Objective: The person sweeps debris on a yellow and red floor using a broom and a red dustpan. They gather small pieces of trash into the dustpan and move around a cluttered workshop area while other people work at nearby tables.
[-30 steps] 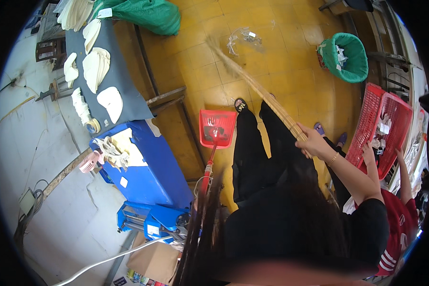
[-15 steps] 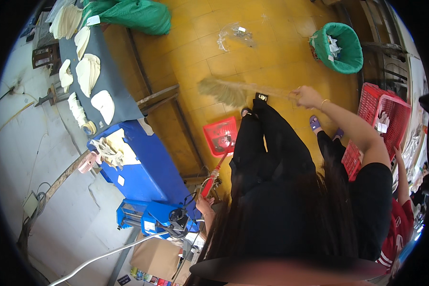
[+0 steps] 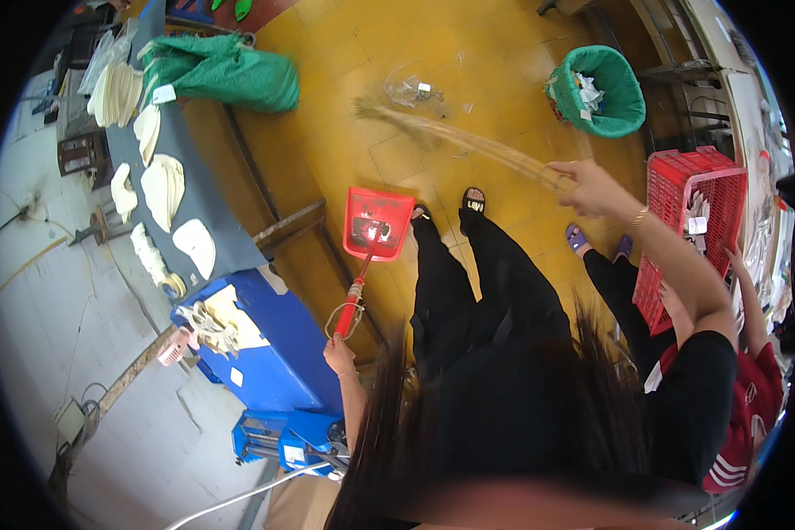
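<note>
My left hand [image 3: 339, 355] is closed around the handle of a red long-handled dustpan [image 3: 393, 210]. Dark dirt lies in the pan, which is beside my left foot near the floor. On the right, my right hand [image 3: 589, 187] grips a straw-coloured broom [image 3: 477, 146] by its handle. Its blurred far end points left and away from me, just short of a small heap of clear plastic scraps [image 3: 406, 91]. Whether the bristles touch the floor I cannot tell.
A green-lined bin [image 3: 605, 88] and stacked red crates [image 3: 671, 190] stand on the right, with a person in a red shirt [image 3: 755, 397] by the crates. To the left are a green sack [image 3: 247, 78], a table with cream cut pieces [image 3: 194, 247], and a blue box [image 3: 283, 362].
The broom has swung away from my feet toward the scraps, its bristle end now farther off. My left hand and the dustpan have shifted forward and left. My feet are now more apart.
</note>
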A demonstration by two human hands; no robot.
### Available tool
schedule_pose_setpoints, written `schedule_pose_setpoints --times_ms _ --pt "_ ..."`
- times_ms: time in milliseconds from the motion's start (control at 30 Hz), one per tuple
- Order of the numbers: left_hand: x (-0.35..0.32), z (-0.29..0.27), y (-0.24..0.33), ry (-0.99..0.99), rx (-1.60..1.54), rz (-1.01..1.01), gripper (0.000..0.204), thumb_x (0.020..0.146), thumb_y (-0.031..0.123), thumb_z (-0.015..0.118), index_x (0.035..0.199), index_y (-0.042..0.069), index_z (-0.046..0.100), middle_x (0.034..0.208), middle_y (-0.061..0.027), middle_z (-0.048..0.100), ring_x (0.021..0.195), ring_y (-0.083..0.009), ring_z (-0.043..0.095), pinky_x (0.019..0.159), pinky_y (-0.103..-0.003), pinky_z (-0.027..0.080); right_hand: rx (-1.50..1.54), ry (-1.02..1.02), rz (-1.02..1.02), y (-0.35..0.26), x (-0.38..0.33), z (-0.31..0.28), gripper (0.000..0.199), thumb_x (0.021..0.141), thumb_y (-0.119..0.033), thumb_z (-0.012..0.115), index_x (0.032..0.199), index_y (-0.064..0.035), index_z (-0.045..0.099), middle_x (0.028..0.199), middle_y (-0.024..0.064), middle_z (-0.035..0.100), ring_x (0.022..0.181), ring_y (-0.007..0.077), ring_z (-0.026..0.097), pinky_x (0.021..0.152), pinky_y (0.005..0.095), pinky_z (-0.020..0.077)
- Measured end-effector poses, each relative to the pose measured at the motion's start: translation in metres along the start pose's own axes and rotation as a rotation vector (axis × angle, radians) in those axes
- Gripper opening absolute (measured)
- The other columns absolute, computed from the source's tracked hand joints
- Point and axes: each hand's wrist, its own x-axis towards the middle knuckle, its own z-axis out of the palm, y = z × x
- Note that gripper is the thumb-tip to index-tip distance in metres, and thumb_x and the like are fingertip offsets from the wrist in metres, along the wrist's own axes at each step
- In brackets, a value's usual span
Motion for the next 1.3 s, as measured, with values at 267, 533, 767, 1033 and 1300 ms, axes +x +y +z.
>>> schedule_pose_setpoints --times_ms 267,533,767,1033,1300 --pt "0.100 0.020 0.122 -0.097 -0.007 0.069 0.034 0.084 0.028 0.053 0.065 0.001 0.052 0.047 -0.0028 0.043 0.035 -0.0127 0.043 0.035 -0.031 0.035 0.569 0.161 0.015 0.000 0.195 0.166 0.058 0.069 -0.008 0.060 0.126 -0.0074 0.049 0.056 0.0060 0.054 0.040 0.0118 0.049 0.036 0.0268 0.0394" --pt "0.204 0.032 0.190 -0.297 0.032 0.207 0.032 0.086 0.027 0.051 0.066 0.002 0.050 0.050 -0.0027 0.042 0.036 -0.0132 0.042 0.036 -0.029 0.035 1.448 0.156 0.193 0.022 0.169 0.221 0.018 0.080 -0.007 0.057 0.096 -0.0051 0.051 0.072 0.0071 0.053 0.048 0.0123 0.048 0.038 0.0235 0.0395" --pt "0.265 0.048 0.236 -0.417 0.004 0.262 0.029 0.085 0.026 0.052 0.071 0.000 0.055 0.052 -0.0026 0.044 0.035 -0.0131 0.043 0.035 -0.028 0.036 1.400 0.201 0.184 0.032 -0.025 0.134 0.014 0.082 -0.012 0.058 0.092 -0.0060 0.050 0.073 0.0018 0.054 0.046 0.0055 0.046 0.035 0.0150 0.0345" --pt "0.314 0.065 0.285 -0.290 0.427 0.493 0.037 0.081 0.036 0.049 0.082 0.002 0.064 0.074 -0.0207 0.062 0.073 -0.0355 0.061 0.069 -0.042 0.046 -0.122 0.733 -0.041 0.024 0.003 0.049 0.048 0.069 -0.011 0.061 0.116 -0.0025 0.053 0.076 0.0140 0.064 0.060 0.0237 0.061 0.051 0.0335 0.0484" --pt "0.306 0.068 0.325 -0.231 0.548 0.685 0.038 0.081 0.036 0.048 0.083 0.002 0.064 0.081 -0.0222 0.062 0.080 -0.0382 0.060 0.072 -0.044 0.046 -0.344 0.638 0.111 0.052 0.198 0.129 0.034 0.075 -0.012 0.052 0.109 -0.0056 0.055 0.085 0.0231 0.061 0.077 0.0391 0.060 0.070 0.0451 0.0493"
